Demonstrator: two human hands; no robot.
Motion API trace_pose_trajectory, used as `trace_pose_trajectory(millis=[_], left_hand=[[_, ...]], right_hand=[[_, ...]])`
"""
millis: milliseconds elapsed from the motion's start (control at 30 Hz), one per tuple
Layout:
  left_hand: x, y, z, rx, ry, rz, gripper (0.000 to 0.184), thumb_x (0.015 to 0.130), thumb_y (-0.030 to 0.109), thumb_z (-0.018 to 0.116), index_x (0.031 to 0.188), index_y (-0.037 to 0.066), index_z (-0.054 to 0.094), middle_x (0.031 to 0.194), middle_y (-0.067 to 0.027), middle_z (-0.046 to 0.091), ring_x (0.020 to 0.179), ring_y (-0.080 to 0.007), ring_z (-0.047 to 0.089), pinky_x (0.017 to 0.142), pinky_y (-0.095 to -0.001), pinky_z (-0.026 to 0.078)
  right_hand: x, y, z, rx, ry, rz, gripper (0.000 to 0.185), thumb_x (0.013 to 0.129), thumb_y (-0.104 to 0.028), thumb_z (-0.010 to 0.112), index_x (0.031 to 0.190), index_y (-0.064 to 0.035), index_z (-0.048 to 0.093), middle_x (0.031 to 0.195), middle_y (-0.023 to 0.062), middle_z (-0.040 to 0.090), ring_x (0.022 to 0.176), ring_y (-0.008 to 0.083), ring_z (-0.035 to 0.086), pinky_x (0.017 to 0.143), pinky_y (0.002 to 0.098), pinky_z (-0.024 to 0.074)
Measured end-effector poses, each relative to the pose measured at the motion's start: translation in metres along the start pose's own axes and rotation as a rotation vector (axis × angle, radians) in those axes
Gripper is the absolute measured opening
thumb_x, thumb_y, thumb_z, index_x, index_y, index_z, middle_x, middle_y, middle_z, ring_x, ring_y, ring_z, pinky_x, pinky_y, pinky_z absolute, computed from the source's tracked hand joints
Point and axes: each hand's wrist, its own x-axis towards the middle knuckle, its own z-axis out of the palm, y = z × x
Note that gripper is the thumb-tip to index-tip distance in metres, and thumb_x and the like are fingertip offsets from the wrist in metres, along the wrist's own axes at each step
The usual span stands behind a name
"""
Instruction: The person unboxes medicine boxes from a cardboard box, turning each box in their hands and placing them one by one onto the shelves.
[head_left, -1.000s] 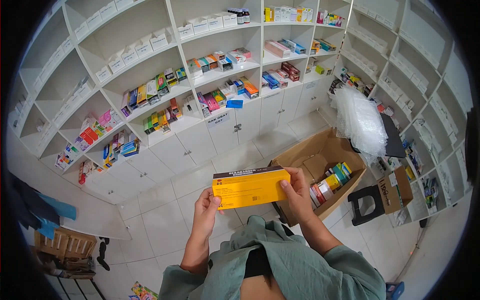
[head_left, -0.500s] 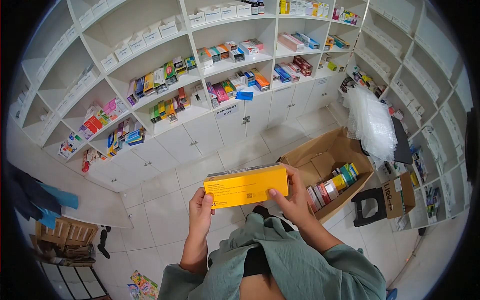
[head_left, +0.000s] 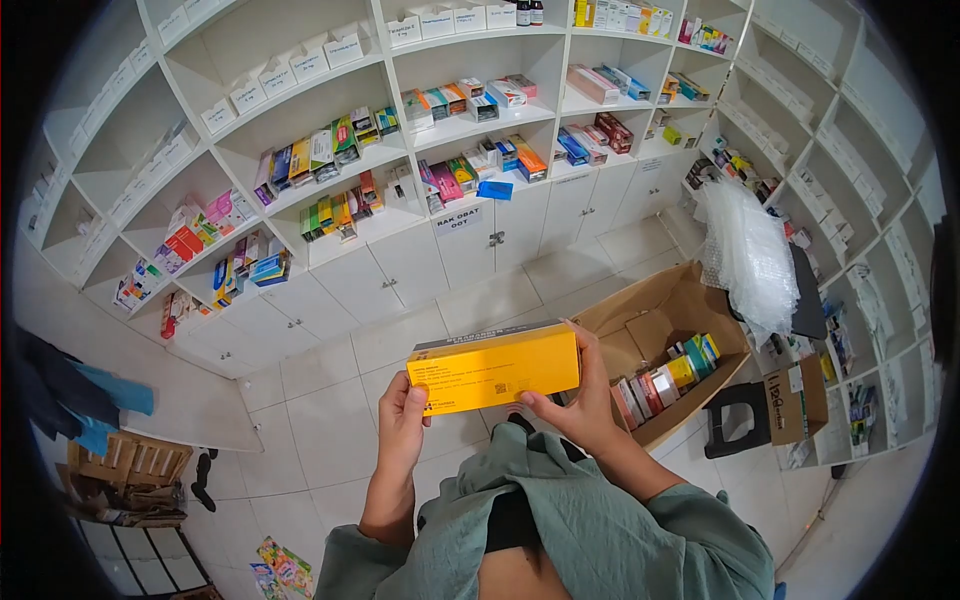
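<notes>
A yellow medicine box (head_left: 490, 375) with a grey top side is held in front of my body, its printed long face turned toward me. My left hand (head_left: 402, 412) grips its left end, thumb on the front face. Around the right end is my right hand (head_left: 585, 400), fingers behind the box and thumb at its lower edge. To the right, below the box's level, a large open cardboard carton (head_left: 690, 425) holds a row of several medicine boxes (head_left: 665, 380).
White shelves (head_left: 470, 130) filled with medicine boxes curve around the room, above white cupboards (head_left: 465, 245). Bubble wrap (head_left: 748, 255) lies beyond the carton. A black stool (head_left: 735, 420) and a small carton (head_left: 795, 400) stand at right. A wooden crate (head_left: 130, 460) is at lower left.
My right thumb has slid left and down, off the box's front face to its lower edge. The box stays in both hands, and the view has shifted slightly.
</notes>
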Motion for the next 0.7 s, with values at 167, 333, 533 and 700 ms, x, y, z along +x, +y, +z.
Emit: trace_pose_trajectory(millis=[167, 333, 533, 700], left_hand=[[0.005, -0.002, -0.001, 0.011, 0.009, -0.001, 0.044, 0.092, 0.045, 0.052, 0.101, 0.002, 0.055, 0.077, 0.0016, 0.056, 0.061, -0.0024, 0.044, 0.050, -0.0175, 0.034], [0.007, 0.000, 0.002, 0.014, 0.022, -0.017, 0.044, 0.092, 0.045, 0.052, 0.101, 0.002, 0.055, 0.077, 0.0016, 0.056, 0.061, -0.0022, 0.044, 0.050, -0.0176, 0.035], [0.008, -0.004, 0.004, 0.019, 0.009, -0.010, 0.045, 0.092, 0.045, 0.052, 0.101, 0.002, 0.055, 0.077, 0.0016, 0.055, 0.061, -0.0022, 0.044, 0.050, -0.0173, 0.034], [0.011, -0.005, 0.009, 0.021, -0.009, -0.016, 0.044, 0.092, 0.045, 0.052, 0.102, 0.002, 0.055, 0.077, 0.0016, 0.055, 0.061, -0.0020, 0.044, 0.050, -0.0172, 0.034]], right_hand=[[0.006, 0.003, 0.003, -0.009, -0.009, 0.004, 0.088, 0.065, -0.026, 0.080, 0.133, -0.0001, 0.030, 0.117, 0.0155, 0.043, 0.106, 0.0263, 0.046, 0.091, 0.0375, 0.0392], [0.007, 0.008, 0.003, -0.034, -0.009, 0.019, 0.089, 0.065, -0.028, 0.080, 0.133, -0.0002, 0.030, 0.117, 0.0151, 0.044, 0.106, 0.0267, 0.046, 0.091, 0.0392, 0.0368], [0.007, 0.011, -0.001, -0.033, -0.008, 0.019, 0.087, 0.066, -0.030, 0.078, 0.132, 0.0003, 0.031, 0.115, 0.0153, 0.046, 0.105, 0.0265, 0.047, 0.090, 0.0391, 0.0362], [0.006, 0.014, -0.005, 0.015, 0.011, 0.033, 0.084, 0.067, -0.029, 0.077, 0.132, 0.0005, 0.032, 0.115, 0.0151, 0.046, 0.104, 0.0264, 0.047, 0.090, 0.0388, 0.0358]])
